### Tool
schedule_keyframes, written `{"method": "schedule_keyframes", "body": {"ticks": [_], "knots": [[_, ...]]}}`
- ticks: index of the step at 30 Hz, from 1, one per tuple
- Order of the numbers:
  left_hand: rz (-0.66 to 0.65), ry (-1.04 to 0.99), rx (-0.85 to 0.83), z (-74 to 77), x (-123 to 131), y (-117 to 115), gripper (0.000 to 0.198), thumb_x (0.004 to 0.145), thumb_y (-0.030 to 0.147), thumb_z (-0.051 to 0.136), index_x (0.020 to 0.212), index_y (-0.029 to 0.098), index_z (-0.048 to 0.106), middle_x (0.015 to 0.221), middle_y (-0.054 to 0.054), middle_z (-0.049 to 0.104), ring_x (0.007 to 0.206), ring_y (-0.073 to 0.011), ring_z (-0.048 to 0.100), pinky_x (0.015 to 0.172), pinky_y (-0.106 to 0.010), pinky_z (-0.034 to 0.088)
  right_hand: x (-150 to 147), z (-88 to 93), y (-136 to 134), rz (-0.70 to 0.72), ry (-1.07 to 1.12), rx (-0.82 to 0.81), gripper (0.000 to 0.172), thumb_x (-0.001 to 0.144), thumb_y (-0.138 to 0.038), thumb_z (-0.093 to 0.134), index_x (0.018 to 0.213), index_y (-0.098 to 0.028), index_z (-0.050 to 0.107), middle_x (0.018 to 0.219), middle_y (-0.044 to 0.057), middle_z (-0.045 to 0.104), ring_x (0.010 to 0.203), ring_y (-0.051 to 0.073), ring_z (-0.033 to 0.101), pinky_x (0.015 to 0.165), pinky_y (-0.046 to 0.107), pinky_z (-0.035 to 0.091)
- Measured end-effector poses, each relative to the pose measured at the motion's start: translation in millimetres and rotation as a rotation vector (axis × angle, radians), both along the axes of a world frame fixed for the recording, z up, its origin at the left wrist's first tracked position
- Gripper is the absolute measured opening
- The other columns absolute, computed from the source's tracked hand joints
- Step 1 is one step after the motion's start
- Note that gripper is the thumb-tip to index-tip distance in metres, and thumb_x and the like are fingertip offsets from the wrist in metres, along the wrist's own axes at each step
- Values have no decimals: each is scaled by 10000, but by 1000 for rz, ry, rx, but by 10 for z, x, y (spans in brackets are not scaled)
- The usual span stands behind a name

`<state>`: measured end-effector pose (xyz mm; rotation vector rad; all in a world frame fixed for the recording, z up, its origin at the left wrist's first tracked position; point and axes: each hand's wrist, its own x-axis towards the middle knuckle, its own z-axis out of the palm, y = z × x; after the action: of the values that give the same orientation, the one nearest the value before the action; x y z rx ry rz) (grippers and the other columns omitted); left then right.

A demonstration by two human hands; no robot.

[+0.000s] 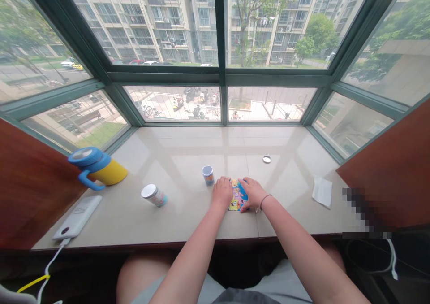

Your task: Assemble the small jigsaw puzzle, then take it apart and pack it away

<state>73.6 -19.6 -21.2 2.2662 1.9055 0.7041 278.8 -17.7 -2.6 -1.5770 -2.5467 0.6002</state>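
Note:
My left hand (pixel 221 193) and my right hand (pixel 251 194) press down side by side on a small cartoon-printed paper sheet (pixel 238 196), their fingers covering its upper part. A dark cord bracelet (pixel 265 200) circles my right wrist. To the left of my left hand stands a small printed tin (pixel 208 175). Further left, a white-topped printed tin (pixel 154 195) lies on its side. A round silver lid (pixel 266 159) rests beyond my right hand.
A beige stone sill (pixel 188 151) runs beneath large green-framed windows (pixel 221 75). A blue-and-yellow bottle (pixel 98 166) and a corded white power bank (pixel 77 217) sit at left. A white tissue (pixel 321 192) lies at right, between reddish-brown wood panels (pixel 386 160).

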Motion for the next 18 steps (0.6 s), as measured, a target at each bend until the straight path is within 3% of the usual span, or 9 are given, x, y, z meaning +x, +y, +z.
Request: {"method": "schedule_keyframes", "body": {"ticks": [4,9,13,18], "knots": [[54,-32,1,-19,-4,26,250,1051,286,400,1038,213,639,1035,-94,603,1007,-243,558,908,-369,423,5,79,63,103,-26,17,1363,388,-617,952,1576,-281,374,1552,161,379,1403,388,400,1193,471,278],[92,-45,4,-44,4,43,261,1051,268,390,955,205,623,988,-93,591,966,-241,550,877,-365,420,-15,140,40,80,-32,-6,1358,382,-584,962,1572,-276,383,1541,162,395,1397,388,409,1185,478,296],[92,-70,24,-21,10,33,251,1060,307,391,965,210,602,989,-83,594,964,-235,560,871,-360,421,-84,122,-171,39,-13,-33,1290,478,-629,919,1587,-293,353,1652,157,249,1506,392,267,1225,518,216],[90,-78,36,18,16,26,243,1060,349,397,967,216,578,976,-76,606,945,-235,569,864,-358,423,-294,62,-552,-44,17,22,1035,741,-669,748,1609,-342,289,1724,69,75,1580,338,88,1255,546,91]]}}
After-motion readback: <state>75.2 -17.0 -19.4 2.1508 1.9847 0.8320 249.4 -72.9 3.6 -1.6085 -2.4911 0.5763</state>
